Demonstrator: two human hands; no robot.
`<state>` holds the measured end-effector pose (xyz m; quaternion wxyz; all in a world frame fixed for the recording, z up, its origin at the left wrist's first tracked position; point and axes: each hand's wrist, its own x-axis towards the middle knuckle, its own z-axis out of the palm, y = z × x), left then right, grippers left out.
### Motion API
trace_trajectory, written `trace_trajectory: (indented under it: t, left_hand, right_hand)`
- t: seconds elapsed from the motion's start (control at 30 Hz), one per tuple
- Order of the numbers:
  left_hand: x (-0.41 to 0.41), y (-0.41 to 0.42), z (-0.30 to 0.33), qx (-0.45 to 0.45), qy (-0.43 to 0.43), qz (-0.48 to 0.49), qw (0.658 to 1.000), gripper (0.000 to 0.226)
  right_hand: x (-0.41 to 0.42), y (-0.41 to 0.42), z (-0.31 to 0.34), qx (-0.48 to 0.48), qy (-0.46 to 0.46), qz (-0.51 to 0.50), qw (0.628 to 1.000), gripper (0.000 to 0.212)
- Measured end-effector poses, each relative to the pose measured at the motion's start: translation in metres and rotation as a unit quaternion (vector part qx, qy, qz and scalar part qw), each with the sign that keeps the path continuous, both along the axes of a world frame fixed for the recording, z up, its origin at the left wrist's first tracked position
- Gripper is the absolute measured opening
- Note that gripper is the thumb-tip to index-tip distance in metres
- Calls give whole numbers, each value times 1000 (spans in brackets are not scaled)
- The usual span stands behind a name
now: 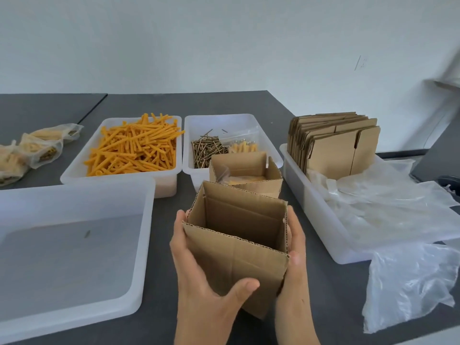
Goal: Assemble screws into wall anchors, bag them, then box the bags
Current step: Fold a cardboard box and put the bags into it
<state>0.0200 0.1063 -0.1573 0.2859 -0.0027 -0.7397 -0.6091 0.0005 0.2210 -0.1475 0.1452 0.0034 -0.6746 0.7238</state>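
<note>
Corrugated cardboard box (pixel 236 247), open-topped, gripped by left hand (pixel 199 277) and right hand (pixel 295 265), fingers curled around its walls.

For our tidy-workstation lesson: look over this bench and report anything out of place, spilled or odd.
A lone small dark piece, too blurred to identify, lies in the otherwise bare front-left tray. A clear plastic bag has slid off the right tray onto the table. Nothing looks damaged; both hands, left hand and right hand, hold the open box.

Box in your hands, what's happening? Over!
Left hand and right hand grip the open cardboard box, one per side. Box empty, upright. Second box with a filled bag sits just behind; nothing blocking.
</note>
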Motion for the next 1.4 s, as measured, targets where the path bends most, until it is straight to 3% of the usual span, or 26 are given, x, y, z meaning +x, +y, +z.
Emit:
trace_trajectory:
  t: [0.1, 0.17, 0.27, 0.33, 0.37, 0.47, 0.57, 0.7, 0.83, 1.0, 1.2, 1.3, 1.4]
  left_hand:
    - [7, 1, -6, 5, 19, 47, 999, 88]
    - [9, 2, -8, -4, 36, 69, 997, 69]
    - [10, 0, -5, -43, 74, 72, 994, 50]
    - [8, -2, 1, -18, 68, 75, 995, 50]
    - [8, -2, 5, 5, 59, 75, 995, 45]
    - [7, -2, 13, 49, 44, 51, 997, 22]
    - [5, -5, 11, 46, 36, 45, 997, 27]
    - [4, -5, 10, 63, 52, 72, 994, 29]
    - [6, -3, 15, 110, 80, 54, 989, 43]
    - [5, -11, 23, 101, 70, 10, 992, 61]
    - [7, -12, 27, 99, 50, 3, 994, 61]
    - [16, -9, 31, 38, 5, 8, 999, 50]
    - [-1, -11, 45, -64, -91, 25, 994, 37]
  right_hand:
    - [6, -1, -2, -50, 33, -36, 998, 55]
    - [4, 6, 6, -22, 42, -63, 997, 37]
    - [-16, 21, 35, -65, -59, 93, 992, 31]
    - [-19, 23, 45, -50, -96, 168, 980, 61]
    - [-21, 18, 46, -42, -103, 158, 981, 71]
    - [-4, 4, 17, 70, 39, 30, 996, 53]
    - [-1, 5, -5, 53, 100, 27, 993, 43]
    - [-4, 3, 1, 38, 78, 39, 995, 30]
    - [-6, 8, 2, 10, 80, 81, 993, 50]
    - [-9, 14, 9, 63, 88, 93, 990, 62]
    - [-8, 11, 7, 93, 93, 70, 989, 32]
    - [-9, 8, 5, 82, 91, 43, 992, 22]
    - [-8, 5, 4, 96, 95, 5, 991, 27]
